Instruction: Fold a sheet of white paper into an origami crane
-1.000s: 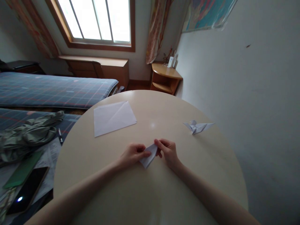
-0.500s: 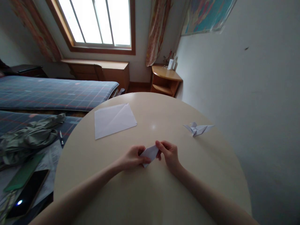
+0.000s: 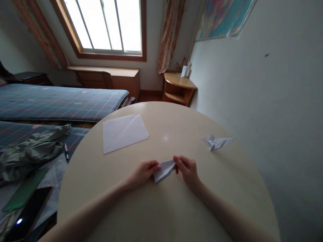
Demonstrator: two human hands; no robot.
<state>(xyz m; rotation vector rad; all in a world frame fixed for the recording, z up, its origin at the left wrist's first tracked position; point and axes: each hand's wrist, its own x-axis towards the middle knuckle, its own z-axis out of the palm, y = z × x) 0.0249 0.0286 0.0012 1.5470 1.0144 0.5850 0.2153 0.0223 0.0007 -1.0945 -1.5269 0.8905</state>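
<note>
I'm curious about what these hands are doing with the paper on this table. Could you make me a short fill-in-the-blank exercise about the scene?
1. Between the left hand and the right hand, a folded piece of white ____ is held.
2. The small figure on the round table is shaped like a folded paper ____.
3. A flat white sheet lies to the ____ of that figure.

Missing words, in order: paper, bird, left.

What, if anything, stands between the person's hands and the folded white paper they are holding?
Nothing visible does: the left hand grips one end of the folded white paper and the right hand grips the other, both in direct contact with it.
</note>
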